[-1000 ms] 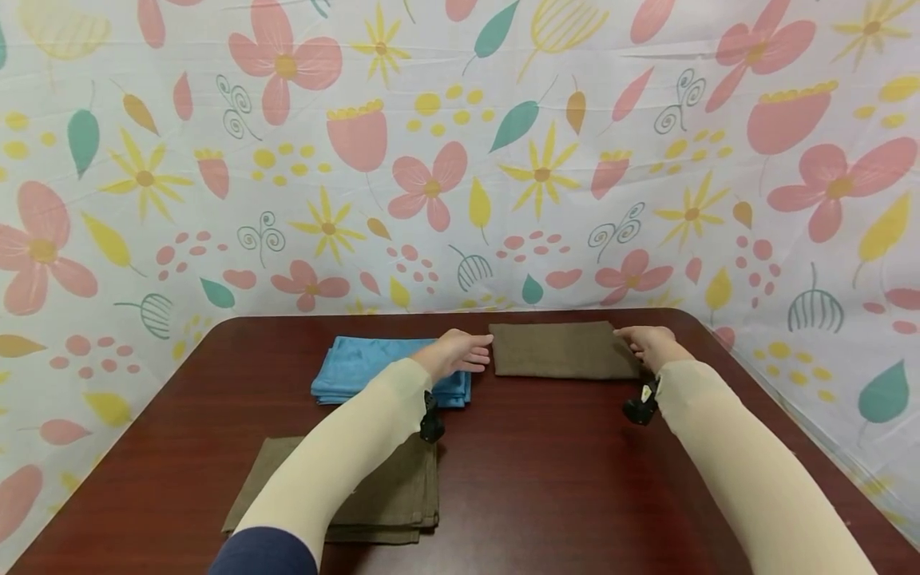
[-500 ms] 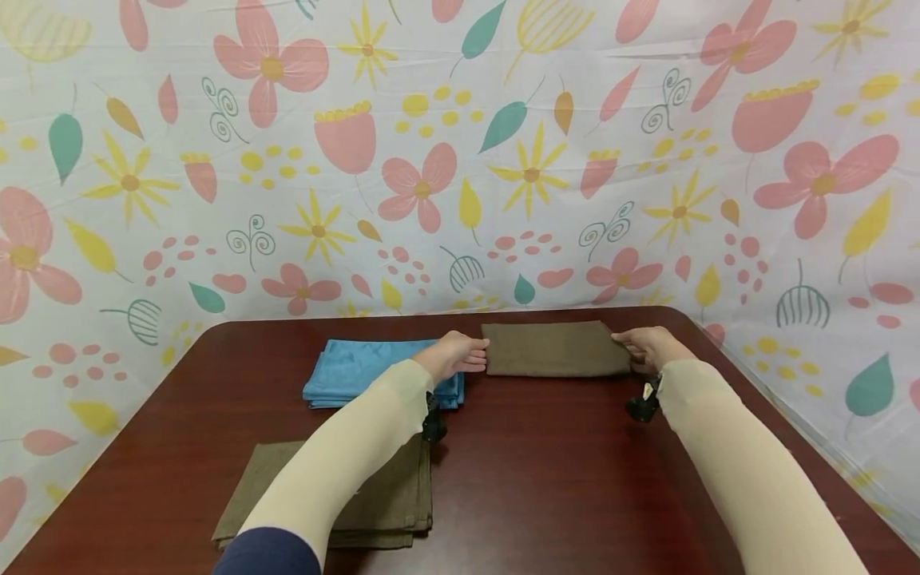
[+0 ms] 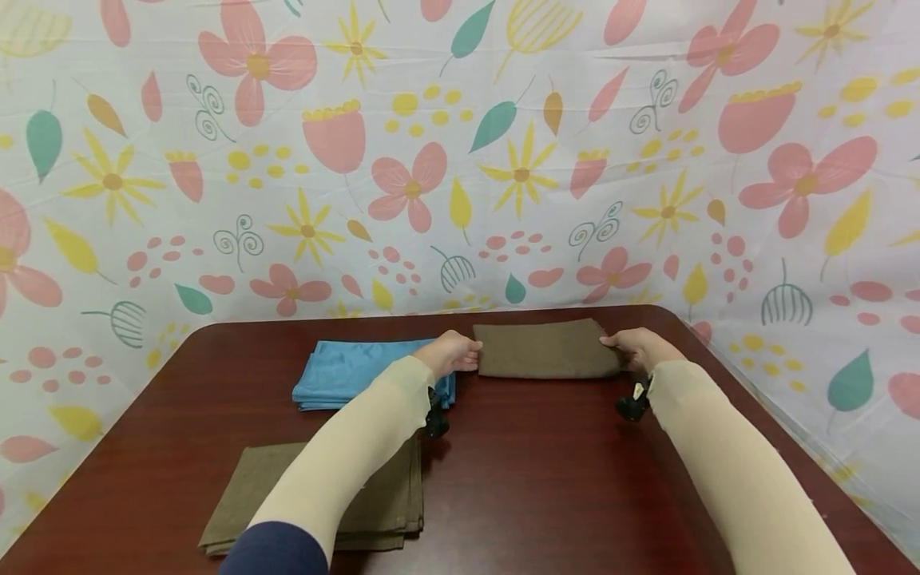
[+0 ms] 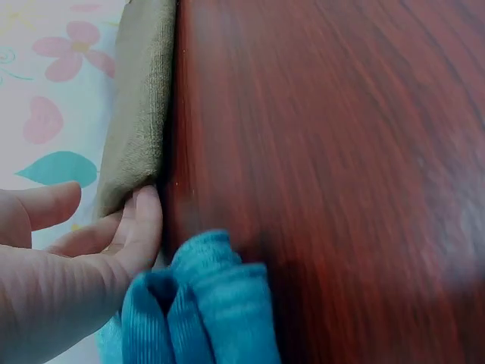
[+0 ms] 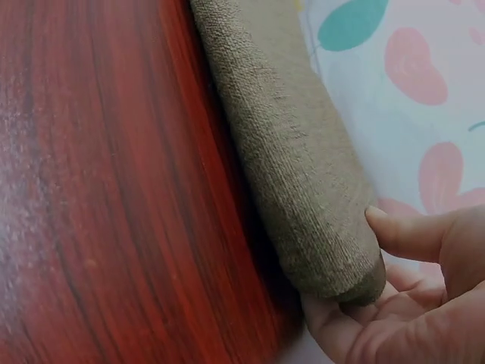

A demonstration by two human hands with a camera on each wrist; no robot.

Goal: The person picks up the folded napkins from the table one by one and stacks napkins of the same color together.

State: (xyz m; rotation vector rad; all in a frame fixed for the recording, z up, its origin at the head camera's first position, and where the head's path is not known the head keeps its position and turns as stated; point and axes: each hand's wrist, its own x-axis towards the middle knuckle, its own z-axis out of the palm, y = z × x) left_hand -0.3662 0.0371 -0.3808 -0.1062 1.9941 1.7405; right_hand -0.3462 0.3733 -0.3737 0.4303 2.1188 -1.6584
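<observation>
A folded brown towel point(image 3: 549, 349) lies at the back of the table, a hand at each end. My left hand point(image 3: 454, 351) is at its left end; in the left wrist view the fingers point(image 4: 144, 220) are tucked under the cloth's end, the thumb held a little off it. My right hand point(image 3: 643, 347) pinches the right end. The right wrist view shows its thumb point(image 5: 402, 231) on top of the fold and its fingers underneath.
A stack of folded blue towels point(image 3: 359, 363) lies left of the brown one, partly behind my left wrist. Nearer the front left are more folded brown towels point(image 3: 269, 479), partly covered by my left arm. A floral cloth point(image 3: 460, 160) hangs behind the dark wooden table point(image 3: 539, 471).
My left fingers have drawn in at the towel's left end, and my right hand has closed in on the right end. The whole scene has shifted slightly left in the head view.
</observation>
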